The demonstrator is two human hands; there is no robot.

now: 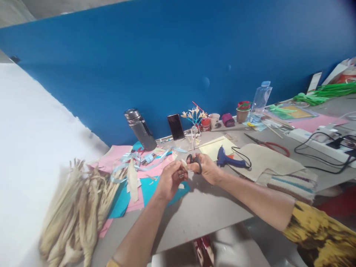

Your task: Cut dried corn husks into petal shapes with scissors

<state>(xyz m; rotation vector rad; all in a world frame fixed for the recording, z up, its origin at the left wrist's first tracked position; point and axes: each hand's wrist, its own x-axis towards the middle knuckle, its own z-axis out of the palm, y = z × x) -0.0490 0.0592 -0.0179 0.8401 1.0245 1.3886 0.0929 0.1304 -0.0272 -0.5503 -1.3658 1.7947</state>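
Observation:
My right hand [207, 168] grips black-handled scissors [198, 165] by the finger loops, the blades pointing away from me. Close beside it, my left hand [171, 180] has its fingers pinched on a small pale piece of corn husk [184, 163]. Whether the husk touches the scissors I cannot tell. Under and left of my left hand lie blue and pink paper sheets [119, 202], with a flat husk strip [133, 181] on top. Behind the blades stands a little bunch of pale husk flowers [194, 112] on thin stems.
Bundled dried corn husks [86, 211] lie at the left. A flask [141, 129], a phone [175, 127], a paper cup [214, 121] and a plastic bottle [260, 102] line the blue wall. On the right are a glue gun [232, 159], red-handled pliers [274, 145] and a power strip [319, 146] with cables.

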